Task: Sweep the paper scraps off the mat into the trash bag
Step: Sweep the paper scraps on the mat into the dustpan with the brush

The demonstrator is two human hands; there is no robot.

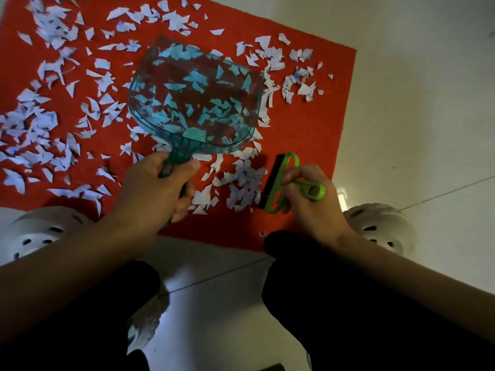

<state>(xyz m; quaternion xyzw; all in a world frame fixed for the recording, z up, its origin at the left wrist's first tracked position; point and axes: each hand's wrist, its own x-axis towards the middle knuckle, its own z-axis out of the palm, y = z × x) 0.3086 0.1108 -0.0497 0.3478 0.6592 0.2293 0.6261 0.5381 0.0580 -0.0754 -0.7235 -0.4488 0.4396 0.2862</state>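
Left hand [158,188] grasps the handle of a clear teal dustpan [195,100] held over the red mat [316,124]; right hand [308,194], at three o'clock of it, grips a green brush [281,183] touching a heap of paper scraps [241,183]; more scraps lie toward nine and twelve o'clock.

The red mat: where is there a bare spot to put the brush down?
The mat is bare along its right edge, past the last paper scraps, and beside the right hand holding the brush. The left side and top are crowded with scraps, as is the area under the dustpan.
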